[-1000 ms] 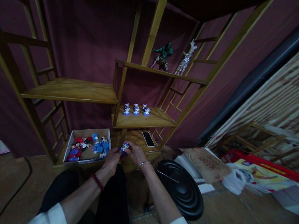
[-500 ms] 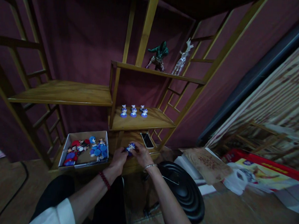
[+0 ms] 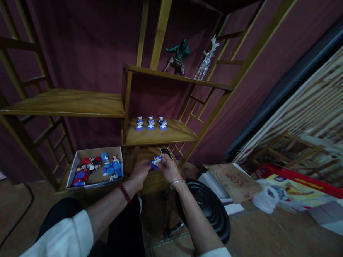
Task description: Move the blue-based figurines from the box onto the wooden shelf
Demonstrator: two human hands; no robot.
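Observation:
A small purple and white figurine (image 3: 156, 162) is between my two hands, above the lowest shelf. My right hand (image 3: 169, 168) has its fingers closed on the figurine's right side. From the left, my left hand (image 3: 140, 172) pinches the figurine's base. Several similar figurines (image 3: 150, 125) stand in two rows on the middle shelf (image 3: 171, 136). To the left of my hands, a shallow cardboard box (image 3: 99, 154) holds blue, red and dark figurines.
Above are a green hooded statue (image 3: 179, 56) and a clear deer-like statue (image 3: 206, 61). A phone (image 3: 164, 151) lies partly behind my right hand. A black round stool (image 3: 210, 208) and paper bags (image 3: 232, 180) are at right.
The figurine and my right hand have moved slightly right and up, and the figurine is tilted. The phone is now mostly covered by my right hand. The whole view has shifted a little.

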